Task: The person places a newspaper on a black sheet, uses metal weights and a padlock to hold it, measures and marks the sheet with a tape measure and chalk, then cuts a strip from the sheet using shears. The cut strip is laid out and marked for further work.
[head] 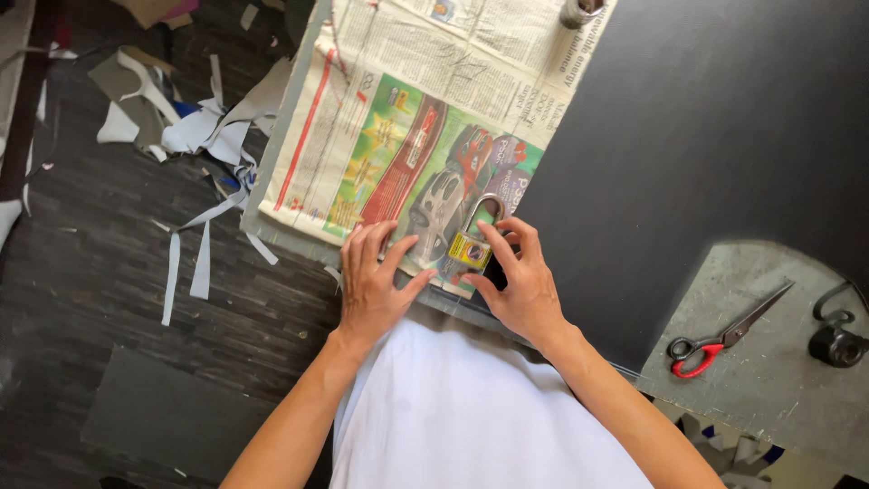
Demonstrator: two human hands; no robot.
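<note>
A person's right hand (520, 285) grips a brass padlock (472, 243) between thumb and fingers at the near edge of a newspaper (407, 118) spread over the surface (706, 136), apparently as protection. The left hand (376, 281) lies flat, fingers spread and holding nothing, pinning the paper. Red-handled scissors (724, 335) rest well to the right.

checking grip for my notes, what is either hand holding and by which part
The right hand pinches a padlock by its brass body, on the newspaper. The left hand lies flat beside it, holding nothing.
</note>
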